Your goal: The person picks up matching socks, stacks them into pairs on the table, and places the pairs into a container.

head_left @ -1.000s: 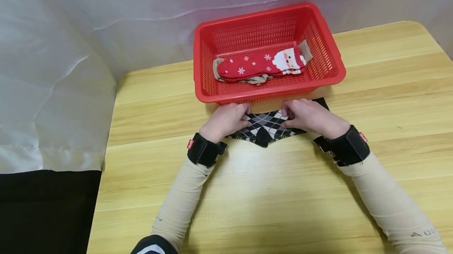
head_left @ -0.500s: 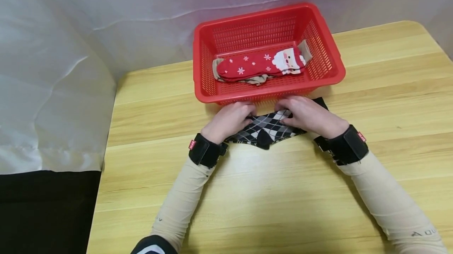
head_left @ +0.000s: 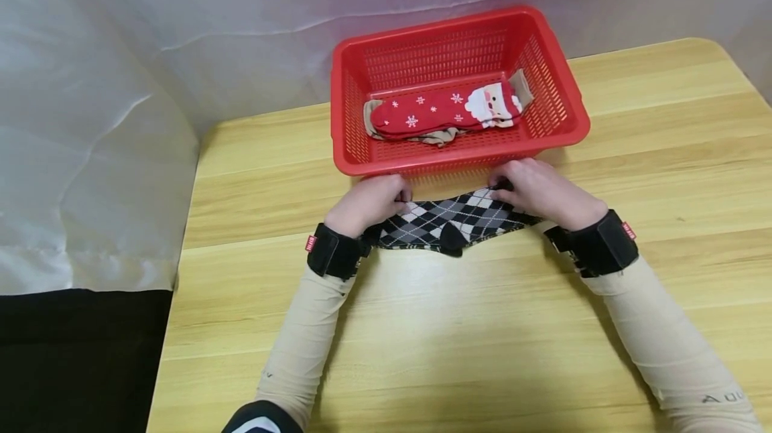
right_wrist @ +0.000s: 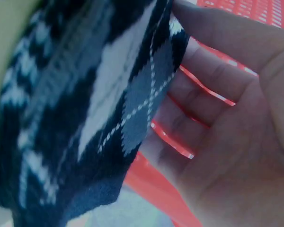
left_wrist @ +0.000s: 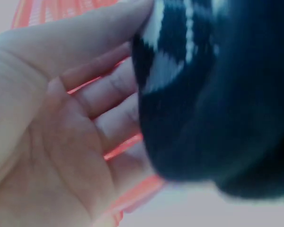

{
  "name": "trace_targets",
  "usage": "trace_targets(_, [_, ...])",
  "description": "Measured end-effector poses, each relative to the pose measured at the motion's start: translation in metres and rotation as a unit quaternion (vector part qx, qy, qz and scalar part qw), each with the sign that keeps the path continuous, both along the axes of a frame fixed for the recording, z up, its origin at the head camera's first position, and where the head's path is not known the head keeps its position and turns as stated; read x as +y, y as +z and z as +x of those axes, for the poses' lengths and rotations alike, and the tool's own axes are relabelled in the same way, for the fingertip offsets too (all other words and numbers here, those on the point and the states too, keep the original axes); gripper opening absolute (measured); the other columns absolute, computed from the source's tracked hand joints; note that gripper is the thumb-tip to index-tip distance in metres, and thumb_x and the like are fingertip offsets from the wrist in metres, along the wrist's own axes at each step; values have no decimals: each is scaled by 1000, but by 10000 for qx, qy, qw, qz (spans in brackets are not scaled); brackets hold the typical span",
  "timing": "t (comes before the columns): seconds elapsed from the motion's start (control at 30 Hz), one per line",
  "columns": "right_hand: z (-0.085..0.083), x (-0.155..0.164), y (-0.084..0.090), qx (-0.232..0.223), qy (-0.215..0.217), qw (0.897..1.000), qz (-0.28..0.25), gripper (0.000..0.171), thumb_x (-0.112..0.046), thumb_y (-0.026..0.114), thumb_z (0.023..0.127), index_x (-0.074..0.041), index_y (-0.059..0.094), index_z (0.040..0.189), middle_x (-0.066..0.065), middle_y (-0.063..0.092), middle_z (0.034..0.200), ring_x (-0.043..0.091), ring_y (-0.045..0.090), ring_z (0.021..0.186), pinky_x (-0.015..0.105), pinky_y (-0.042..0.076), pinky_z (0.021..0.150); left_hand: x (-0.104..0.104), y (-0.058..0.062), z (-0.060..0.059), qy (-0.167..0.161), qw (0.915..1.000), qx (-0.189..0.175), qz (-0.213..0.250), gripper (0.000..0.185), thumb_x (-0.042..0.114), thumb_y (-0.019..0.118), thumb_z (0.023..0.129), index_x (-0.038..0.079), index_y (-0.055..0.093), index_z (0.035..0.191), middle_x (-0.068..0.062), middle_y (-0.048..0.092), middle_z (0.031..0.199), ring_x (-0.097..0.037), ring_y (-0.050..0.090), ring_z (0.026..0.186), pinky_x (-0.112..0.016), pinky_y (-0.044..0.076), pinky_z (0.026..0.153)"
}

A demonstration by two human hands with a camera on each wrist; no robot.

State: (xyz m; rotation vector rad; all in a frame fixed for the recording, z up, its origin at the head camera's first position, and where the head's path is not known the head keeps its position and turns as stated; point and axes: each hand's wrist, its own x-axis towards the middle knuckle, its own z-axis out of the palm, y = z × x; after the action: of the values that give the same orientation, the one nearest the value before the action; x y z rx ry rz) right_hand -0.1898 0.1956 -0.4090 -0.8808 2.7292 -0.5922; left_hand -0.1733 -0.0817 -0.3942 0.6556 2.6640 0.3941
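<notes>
We wear tight beige sleeves [head_left: 304, 339] on both arms, small dark lettering near each elbow. A black strap band [head_left: 334, 253] with a small red tag wraps each wrist. Dark cuff with white stripe at the left upper arm. Hands [head_left: 368, 202] bare.

The surface [head_left: 482, 326] lies before me, with a curtain [head_left: 181, 31] behind its far edge and hanging down past its left side. The basket [head_left: 561, 94] stands on the surface near the far edge, roughly central. Inside the basket, a sock [head_left: 440, 110] lies lengthwise, left to right, on top of another sock [head_left: 443, 137]. A patterned sock [head_left: 458, 218] lies on the surface just in front of the basket's near wall, stretched left to right. My left hand [head_left: 368, 204] is at its left end and my right hand [head_left: 543, 193] at its right end, both just before the basket. My forearms run back toward me across the surface.
</notes>
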Motion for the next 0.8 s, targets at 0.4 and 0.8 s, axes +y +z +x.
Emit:
trace_targets(0.4, [-4, 9, 3, -145, -192, 9997, -64, 9, -8, 71, 88, -2, 65, 92, 12, 68, 88, 23, 62, 78, 44, 52, 78, -14, 3, 0, 201, 9995, -217, 62, 5, 13, 70, 91, 8, 69, 89, -5, 63, 90, -19, 56, 81, -28, 45, 75])
trace_targets(0.8, [-13, 33, 7, -780, -602, 9947, 301, 19, -11, 74, 86, 0, 64, 97, 15, 67, 92, 25, 60, 83, 45, 48, 80, -21, 12, -2, 469, 9956, -689, -436, 16, 21, 73, 89, 9, 63, 85, -3, 57, 86, -20, 54, 79, -28, 41, 72])
